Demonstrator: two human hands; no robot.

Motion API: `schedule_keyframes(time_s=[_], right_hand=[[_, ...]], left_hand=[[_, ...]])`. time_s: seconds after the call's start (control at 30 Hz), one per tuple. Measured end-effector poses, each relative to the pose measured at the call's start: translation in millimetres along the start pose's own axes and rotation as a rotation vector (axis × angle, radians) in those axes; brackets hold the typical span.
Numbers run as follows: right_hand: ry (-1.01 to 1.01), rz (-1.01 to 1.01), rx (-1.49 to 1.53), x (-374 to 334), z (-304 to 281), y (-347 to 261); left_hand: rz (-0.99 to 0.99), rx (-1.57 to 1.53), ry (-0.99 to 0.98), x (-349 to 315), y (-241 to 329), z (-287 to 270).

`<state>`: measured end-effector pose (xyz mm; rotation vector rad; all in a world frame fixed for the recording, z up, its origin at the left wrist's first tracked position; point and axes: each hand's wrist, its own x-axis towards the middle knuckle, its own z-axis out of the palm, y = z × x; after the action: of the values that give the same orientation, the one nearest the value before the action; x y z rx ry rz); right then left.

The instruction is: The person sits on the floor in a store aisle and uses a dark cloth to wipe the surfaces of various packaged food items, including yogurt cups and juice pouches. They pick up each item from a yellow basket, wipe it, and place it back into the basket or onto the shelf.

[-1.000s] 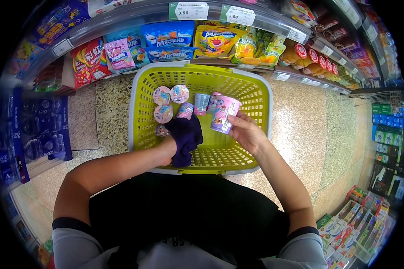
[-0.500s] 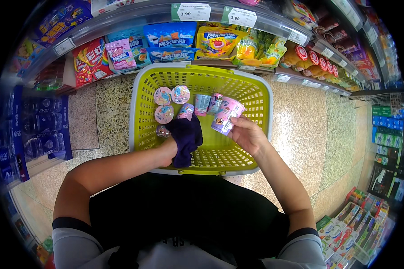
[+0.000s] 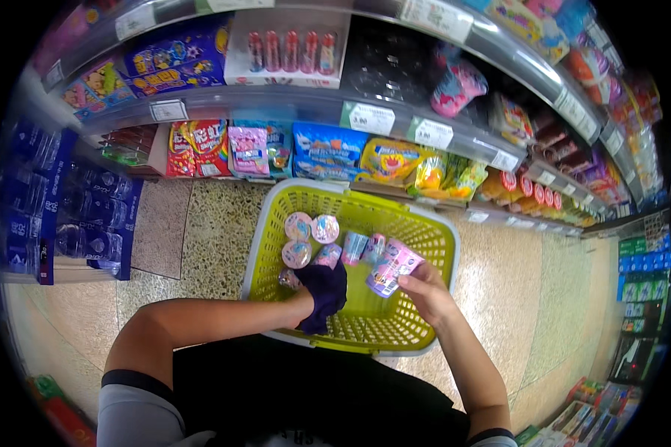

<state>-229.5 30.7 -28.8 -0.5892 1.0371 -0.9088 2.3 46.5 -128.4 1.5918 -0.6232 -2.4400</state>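
My right hand (image 3: 425,293) grips a pink and purple printed cup (image 3: 394,267), tilted, over the right part of a lime-green plastic basket (image 3: 257,274) with a grey rim. A bunched dark purple cloth (image 3: 324,296) covers my left hand (image 3: 300,304) and hangs from it; its fingers are hidden underneath. Just beyond the cloth lies a small printed cup (image 3: 328,257), partly covered. Several round-lidded cups (image 3: 297,254) stand at the basket's left side. Between the hands, a blue and pink cup (image 3: 354,247) lies beside another small cup (image 3: 373,247).
A shelf with bagged sweets (image 3: 329,151) runs past the basket's far side. On the tier above are a black tray (image 3: 388,71) and a lone pink cup (image 3: 458,88). Packs of bottled water (image 3: 89,197) stand at left. Speckled floor tiles (image 3: 216,231) surround the basket.
The view has tilted upward, so more shelving shows and the basket sits lower in the picture. Both hands keep their places over the basket, with the cup and cloth still held.
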Motion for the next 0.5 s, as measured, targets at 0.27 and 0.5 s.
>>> schedule_keyframes(time_s=[0.27,0.5], right_hand=[[0.114,-0.626,-0.339,44,69,-133],[0.048,-0.616,-0.145,95,88,-173]], left_hand=[[0.139,0.034,-0.021,-10,11,-2],[0.198,-0.015,-0.082,5,-6,-14]])
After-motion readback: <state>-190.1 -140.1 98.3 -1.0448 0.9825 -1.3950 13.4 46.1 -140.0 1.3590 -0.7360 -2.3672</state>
